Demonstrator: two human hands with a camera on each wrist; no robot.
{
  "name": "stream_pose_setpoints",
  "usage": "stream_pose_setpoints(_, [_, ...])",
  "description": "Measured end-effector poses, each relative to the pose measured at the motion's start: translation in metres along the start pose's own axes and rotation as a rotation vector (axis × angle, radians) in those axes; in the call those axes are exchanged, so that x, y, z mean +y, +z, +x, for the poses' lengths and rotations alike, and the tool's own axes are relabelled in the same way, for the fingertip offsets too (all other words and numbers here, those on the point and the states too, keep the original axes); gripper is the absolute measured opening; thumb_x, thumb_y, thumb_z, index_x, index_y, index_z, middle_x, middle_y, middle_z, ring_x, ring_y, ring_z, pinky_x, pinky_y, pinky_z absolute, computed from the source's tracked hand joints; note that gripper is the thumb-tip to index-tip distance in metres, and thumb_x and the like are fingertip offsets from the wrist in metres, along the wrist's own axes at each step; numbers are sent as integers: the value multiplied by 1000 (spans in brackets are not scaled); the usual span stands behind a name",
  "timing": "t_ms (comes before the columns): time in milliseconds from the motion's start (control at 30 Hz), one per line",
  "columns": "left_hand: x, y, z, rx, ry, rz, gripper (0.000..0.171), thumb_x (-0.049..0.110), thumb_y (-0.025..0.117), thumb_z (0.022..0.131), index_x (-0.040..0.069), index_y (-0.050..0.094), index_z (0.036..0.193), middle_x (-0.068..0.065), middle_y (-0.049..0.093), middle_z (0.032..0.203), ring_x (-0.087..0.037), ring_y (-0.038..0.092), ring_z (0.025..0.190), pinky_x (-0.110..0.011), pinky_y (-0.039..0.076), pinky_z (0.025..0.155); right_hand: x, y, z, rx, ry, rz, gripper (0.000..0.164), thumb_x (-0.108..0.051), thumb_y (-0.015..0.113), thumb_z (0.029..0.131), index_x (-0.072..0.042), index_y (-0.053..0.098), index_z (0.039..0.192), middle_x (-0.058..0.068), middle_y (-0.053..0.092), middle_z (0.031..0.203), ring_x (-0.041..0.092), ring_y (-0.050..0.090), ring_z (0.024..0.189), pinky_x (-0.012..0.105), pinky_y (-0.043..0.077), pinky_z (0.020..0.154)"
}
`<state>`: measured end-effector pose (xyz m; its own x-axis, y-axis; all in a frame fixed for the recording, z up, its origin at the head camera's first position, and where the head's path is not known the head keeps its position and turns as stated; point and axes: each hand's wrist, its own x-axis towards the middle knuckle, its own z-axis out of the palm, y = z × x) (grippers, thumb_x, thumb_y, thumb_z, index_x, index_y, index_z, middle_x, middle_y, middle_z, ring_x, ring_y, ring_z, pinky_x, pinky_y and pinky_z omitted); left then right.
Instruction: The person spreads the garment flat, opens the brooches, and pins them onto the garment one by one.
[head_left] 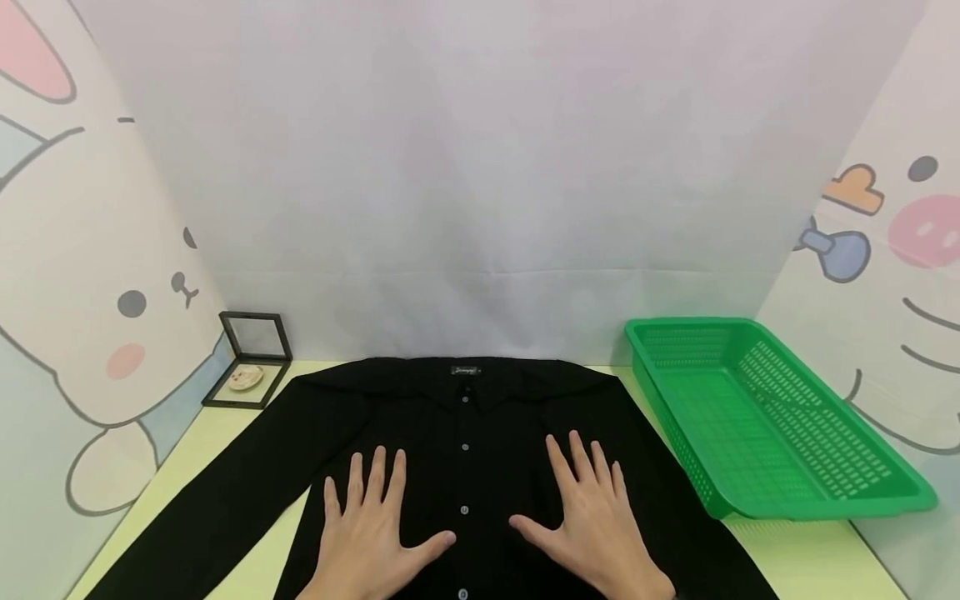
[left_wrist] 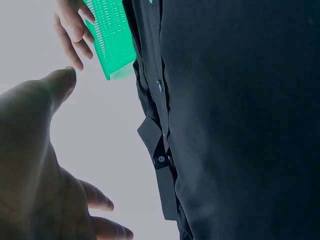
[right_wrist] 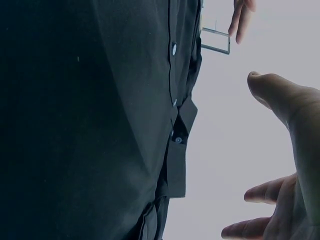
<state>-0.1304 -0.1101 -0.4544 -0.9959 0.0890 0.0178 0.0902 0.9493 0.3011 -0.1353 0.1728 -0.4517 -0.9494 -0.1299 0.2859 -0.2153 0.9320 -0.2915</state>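
A black button-up shirt lies spread flat, front side up, its collar at the far side and a row of buttons down the middle. One sleeve stretches toward the lower left. My left hand is over the shirt left of the buttons, fingers spread and straight. Right of the buttons my right hand is likewise spread, thumb pointing inward. Both wrist views show a gap between the hands and the black cloth; the left hand and right hand hold nothing.
On the right stands a green plastic basket with perforated sides. At the back left, an open black-framed box contains a small round pale item. A pale yellow tabletop lies beneath, with a white curtain behind and cartoon-printed panels at both sides.
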Motion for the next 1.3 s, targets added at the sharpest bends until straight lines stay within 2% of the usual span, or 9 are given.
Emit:
stream_pose_setpoints(200, [-1, -1, 1, 15, 9, 12, 120, 94, 52, 76, 14, 31, 163, -18, 24, 170, -50, 14, 156, -77, 8, 120, 0, 2, 1, -15, -1, 6, 101, -74, 72, 81, -20, 41, 160, 21, 37, 164, 52, 35, 148, 71, 30, 117])
stream_pose_setpoints(333, [-8, -3, 6, 44, 25, 34, 118, 93, 53, 77, 14, 33, 163, -18, 25, 169, -49, 16, 156, -78, 11, 119, 0, 3, 2, -23, -1, 5, 101, -74, 72, 80, -20, 42, 159, 21, 37, 163, 52, 37, 147, 72, 31, 115])
stream_pose_setpoints(500, [-26, -9, 19, 81, 58, 78, 115, 89, 56, 79, 12, 34, 162, -21, 28, 168, -50, 18, 155, -79, 14, 117, 0, 4, 6, -33, -3, 1, 101, -75, 73, 80, -18, 44, 158, 22, 38, 162, 53, 37, 146, 73, 32, 114])
stream_pose_setpoints(700, [-49, -23, 42, 103, 77, 137, 115, 88, 55, 81, 9, 33, 162, -26, 30, 165, -54, 22, 152, -79, 17, 116, 1, 5, 11, -56, -14, -6, 102, -72, 75, 78, -18, 44, 158, 23, 37, 163, 53, 36, 147, 73, 33, 114])
stream_pose_setpoints(967, [-73, -52, 74, 99, 84, 164, 115, 87, 50, 86, 3, 28, 162, -32, 34, 161, -58, 38, 142, -78, 32, 109, -5, 1, 23, -78, -70, -3, 99, -71, 76, 79, -17, 46, 156, 20, 48, 156, 49, 42, 145, 67, 43, 109])
stream_pose_setpoints(1067, [-87, -68, 87, 89, 78, 191, 115, 86, 49, 87, 2, 27, 162, -33, 33, 160, -60, 35, 142, -78, 34, 106, -8, -1, 27, -86, -84, 9, 98, -71, 76, 79, -17, 47, 156, 19, 50, 154, 47, 45, 143, 65, 45, 108])
stream_pose_setpoints(1300, [-134, -111, 121, 99, 37, 260, 115, 87, 43, 89, -2, 26, 160, -37, 33, 155, -63, 28, 141, -79, 41, 94, -13, -5, 29, -113, -83, 55, 97, -72, 74, 80, -18, 47, 155, 16, 51, 154, 45, 49, 141, 63, 47, 108])
